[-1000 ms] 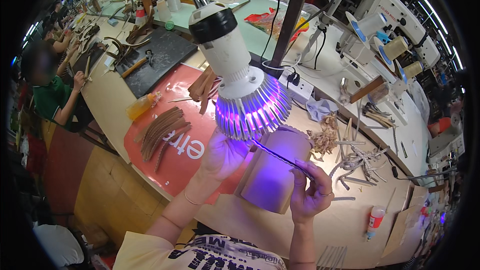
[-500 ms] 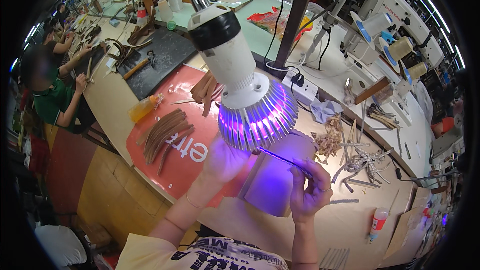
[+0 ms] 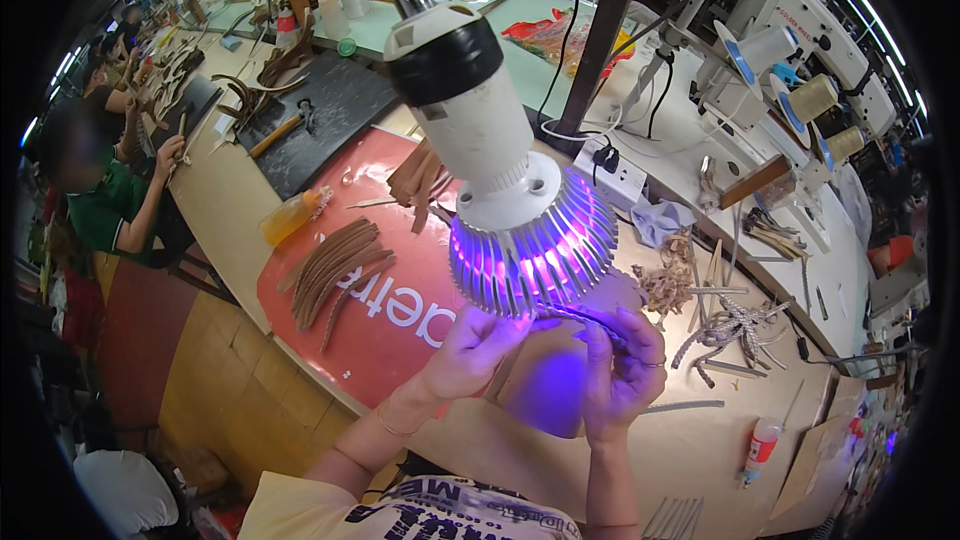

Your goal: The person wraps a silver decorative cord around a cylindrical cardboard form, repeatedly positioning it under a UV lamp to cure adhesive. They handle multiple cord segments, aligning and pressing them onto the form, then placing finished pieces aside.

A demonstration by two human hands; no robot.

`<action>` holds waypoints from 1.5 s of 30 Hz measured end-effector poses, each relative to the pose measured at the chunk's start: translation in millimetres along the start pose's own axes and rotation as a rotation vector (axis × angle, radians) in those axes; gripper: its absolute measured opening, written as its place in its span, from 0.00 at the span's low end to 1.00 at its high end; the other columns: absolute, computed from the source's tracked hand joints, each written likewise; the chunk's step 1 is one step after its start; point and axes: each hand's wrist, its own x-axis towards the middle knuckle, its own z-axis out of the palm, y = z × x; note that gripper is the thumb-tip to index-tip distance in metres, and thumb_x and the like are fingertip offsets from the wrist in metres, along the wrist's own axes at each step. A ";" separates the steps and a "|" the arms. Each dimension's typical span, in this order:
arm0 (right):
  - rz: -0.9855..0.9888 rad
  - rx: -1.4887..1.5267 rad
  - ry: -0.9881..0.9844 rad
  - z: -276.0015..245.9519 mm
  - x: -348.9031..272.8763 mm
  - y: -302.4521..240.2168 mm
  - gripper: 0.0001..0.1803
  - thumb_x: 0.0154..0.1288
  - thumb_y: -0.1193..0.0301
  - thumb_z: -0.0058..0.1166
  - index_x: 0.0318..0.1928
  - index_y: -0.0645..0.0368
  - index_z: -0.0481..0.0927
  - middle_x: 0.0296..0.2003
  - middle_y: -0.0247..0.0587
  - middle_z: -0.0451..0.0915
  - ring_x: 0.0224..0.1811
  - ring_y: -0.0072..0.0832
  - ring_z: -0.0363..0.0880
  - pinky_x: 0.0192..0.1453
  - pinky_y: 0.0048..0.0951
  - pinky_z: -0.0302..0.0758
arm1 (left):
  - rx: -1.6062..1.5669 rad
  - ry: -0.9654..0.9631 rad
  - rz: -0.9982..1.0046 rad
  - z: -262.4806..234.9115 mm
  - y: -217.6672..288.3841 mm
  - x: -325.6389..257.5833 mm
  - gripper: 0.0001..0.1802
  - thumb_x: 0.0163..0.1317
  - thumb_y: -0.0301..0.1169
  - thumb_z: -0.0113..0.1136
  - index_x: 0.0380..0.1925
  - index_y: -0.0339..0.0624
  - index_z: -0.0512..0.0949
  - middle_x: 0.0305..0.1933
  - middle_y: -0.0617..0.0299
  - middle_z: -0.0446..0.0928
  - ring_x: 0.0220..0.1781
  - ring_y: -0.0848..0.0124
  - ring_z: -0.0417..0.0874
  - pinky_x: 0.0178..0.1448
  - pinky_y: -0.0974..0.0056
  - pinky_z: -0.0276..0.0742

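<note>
A violet-glowing lamp [image 3: 533,245] with a ribbed metal head hangs above the table in front of me. Just under its rim, a thin dark strip [image 3: 580,314], perhaps a braided cord, runs between my two hands. My left hand [image 3: 475,352] pinches its left end, fingertips partly hidden by the lamp's rim. Thumb and fingers of my right hand [image 3: 622,372] close on the other end. Below them lies a flat tan board [image 3: 545,390], lit violet in its middle.
Left of the lamp, brown strips [image 3: 335,275] and an orange bottle [image 3: 295,217] lie on a red sheet [image 3: 385,370]. A hammer [image 3: 277,135] rests on a black slab [image 3: 340,105]. Rightward are braided cords [image 3: 735,330], a red-labelled bottle [image 3: 762,448] and thread spools [image 3: 810,100]. Co-workers sit far left.
My left hand has come out from behind the lamp, slightly right and down, onto the strip's left end. The strip now bows more between the hands. The whole view has shifted slightly.
</note>
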 end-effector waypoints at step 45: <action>-0.297 -0.779 -0.384 0.2 13.4 -40.6 0.11 0.51 0.69 0.70 0.36 0.47 0.84 0.35 0.27 0.81 0.47 0.32 0.75 0.71 0.48 0.51 | 0.119 0.226 0.140 1.9 3.9 -20.6 0.06 0.64 0.23 0.65 0.41 0.38 0.84 0.23 0.68 0.79 0.16 0.86 0.68 0.18 0.75 0.59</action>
